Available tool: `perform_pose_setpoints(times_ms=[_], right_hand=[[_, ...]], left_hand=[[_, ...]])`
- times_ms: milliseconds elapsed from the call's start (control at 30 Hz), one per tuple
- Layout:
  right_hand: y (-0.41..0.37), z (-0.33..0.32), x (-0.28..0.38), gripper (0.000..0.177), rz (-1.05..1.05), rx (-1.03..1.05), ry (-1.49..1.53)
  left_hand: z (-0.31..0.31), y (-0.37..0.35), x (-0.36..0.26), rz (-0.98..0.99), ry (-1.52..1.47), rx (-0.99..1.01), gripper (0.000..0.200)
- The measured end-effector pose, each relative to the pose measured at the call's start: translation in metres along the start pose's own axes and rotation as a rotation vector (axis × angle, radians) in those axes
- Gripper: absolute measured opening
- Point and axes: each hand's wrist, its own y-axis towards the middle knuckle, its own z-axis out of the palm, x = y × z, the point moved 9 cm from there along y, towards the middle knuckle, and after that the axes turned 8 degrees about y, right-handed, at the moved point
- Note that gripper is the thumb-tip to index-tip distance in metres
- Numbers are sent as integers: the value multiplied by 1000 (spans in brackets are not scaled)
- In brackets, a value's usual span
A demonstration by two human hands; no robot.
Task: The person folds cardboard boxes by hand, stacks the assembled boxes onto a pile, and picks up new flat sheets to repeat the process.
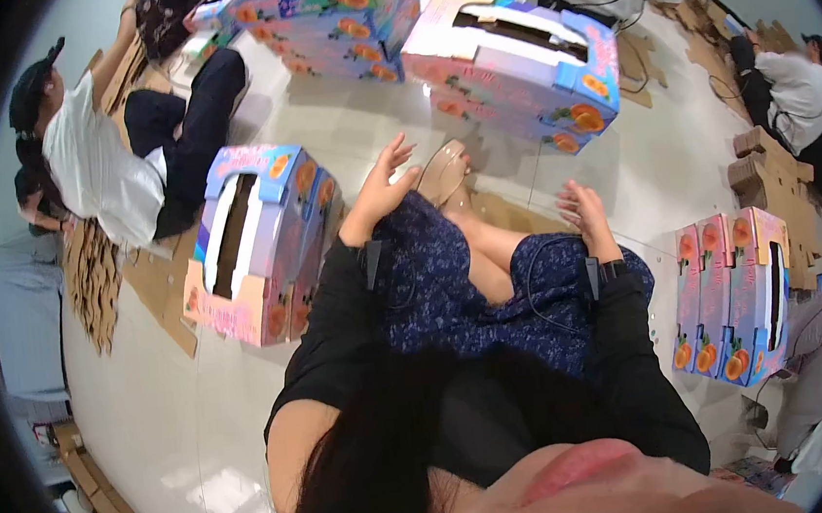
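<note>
Fruit carton (263,235), pink and blue with orange fruit printed on it, stands on the pale floor just beside the left knee. A larger carton (511,62) lies ahead, and three more cartons (733,302) stand at the right. A co-worker in a white shirt (95,162) sits behind flat cardboard (91,284). The left hand (380,186) is raised with its fingers spread and holds nothing; the right hand (583,212) rests open on the lap. The carton's top slot is dark, contents unseen

free: floor (353,125) ahead | blocked: left box (255,239), far box (511,64), right boxes (733,305)
</note>
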Motion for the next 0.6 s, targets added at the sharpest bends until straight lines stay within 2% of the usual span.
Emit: perform_pose_setpoints(times_ms=[33,133,233,300,367,467,567,600], right_hand=[[-7,13,-20,58,115,126,-45],[-3,48,-13,51,-95,227,-334],[-22,91,44,57,-798,35,-869],[-62,131,90,72,-1244,-114,-967],[-82,169,136,83,-1352,-173,-1162],[-56,196,173,89,-1393,-333,-1377],[0,197,196,93,-1070,-383,-1563],[17,193,203,103,-1036,-436,-1615]], left_hand=[[-4,-27,-1,-11,-31,9,66],[-38,-90,-7,-92,40,-145,55],[-85,-147,-17,-192,-6,-445,41],[-122,-184,-6,-205,113,-676,28],[-149,-206,-34,-163,186,-836,20],[-179,-225,-56,-115,268,-914,20],[-196,-234,-96,-150,567,-920,23],[-204,-238,-101,-142,709,-912,24]])
